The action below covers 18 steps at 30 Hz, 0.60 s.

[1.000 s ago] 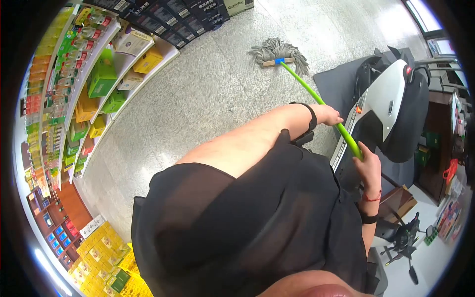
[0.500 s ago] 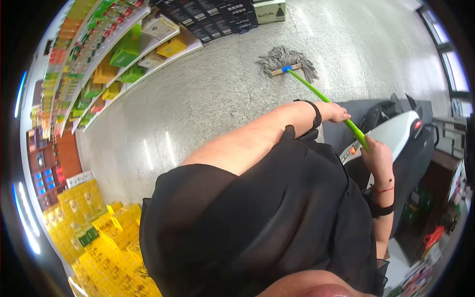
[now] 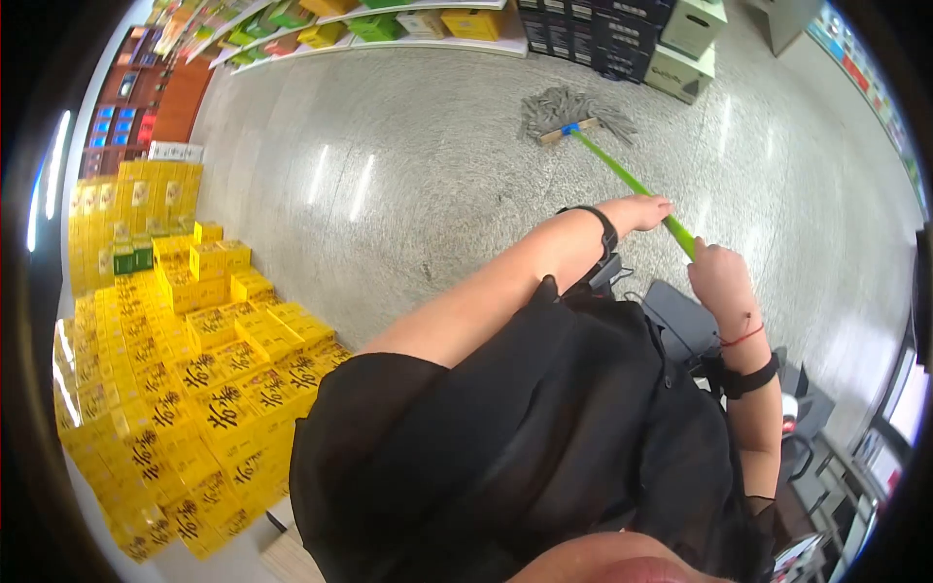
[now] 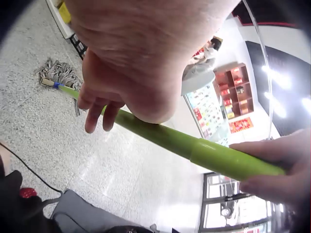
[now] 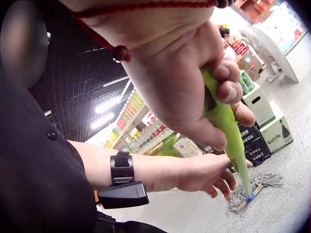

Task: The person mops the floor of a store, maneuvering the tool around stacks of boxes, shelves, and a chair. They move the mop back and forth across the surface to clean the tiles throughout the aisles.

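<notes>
A mop with a light green handle (image 3: 632, 173) slants up from the floor toward me. Its grey string head (image 3: 564, 107) lies spread on the speckled floor, with a wooden bar and a blue joint where the handle meets it. My left hand (image 3: 637, 211) holds the handle partway down, thumb on one side and fingers loosely bent on the other. Higher up, my right hand (image 5: 194, 92) grips the thick top end, fingers curled round it. In the left wrist view, part of the right hand (image 4: 282, 167) shows at the handle's end.
Stacked yellow boxes (image 3: 194, 389) stand at the left. Goods shelves (image 3: 389, 34) line the far side, next to black cartons (image 3: 593, 39) and pale cartons (image 3: 680, 73). A dark grey mat (image 4: 82, 213) and a thin black cable (image 4: 31, 170) lie near me.
My view has swung to the right over the room: shelves and cartons shift, more yellow boxes show, and the scooter has mostly left view. Both hands keep hold of the mop.
</notes>
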Each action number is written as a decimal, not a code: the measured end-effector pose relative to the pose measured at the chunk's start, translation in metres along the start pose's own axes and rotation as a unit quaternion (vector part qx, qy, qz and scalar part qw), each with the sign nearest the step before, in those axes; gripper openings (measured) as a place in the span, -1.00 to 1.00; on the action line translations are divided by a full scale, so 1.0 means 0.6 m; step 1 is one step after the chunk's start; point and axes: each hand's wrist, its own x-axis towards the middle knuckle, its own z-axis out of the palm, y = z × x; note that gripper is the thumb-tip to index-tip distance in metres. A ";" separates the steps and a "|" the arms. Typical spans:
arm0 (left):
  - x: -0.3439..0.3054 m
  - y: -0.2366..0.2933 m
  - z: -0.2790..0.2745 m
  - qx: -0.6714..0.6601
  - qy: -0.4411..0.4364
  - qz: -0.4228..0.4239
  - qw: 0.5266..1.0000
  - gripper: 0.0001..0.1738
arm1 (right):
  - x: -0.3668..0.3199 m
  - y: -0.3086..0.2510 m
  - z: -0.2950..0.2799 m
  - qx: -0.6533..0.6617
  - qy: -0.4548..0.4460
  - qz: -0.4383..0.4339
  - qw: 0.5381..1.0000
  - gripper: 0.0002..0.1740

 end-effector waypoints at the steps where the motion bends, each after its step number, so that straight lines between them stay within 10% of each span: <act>1: -0.015 -0.011 -0.023 0.000 0.004 -0.024 1.000 -0.46 | 0.024 -0.006 0.002 -0.004 -0.006 -0.016 1.000 -0.83; 18: -0.020 -0.294 -0.371 -0.166 0.139 -0.074 0.974 -0.48 | 0.444 -0.184 -0.135 -0.015 -0.019 -0.202 0.979 -0.82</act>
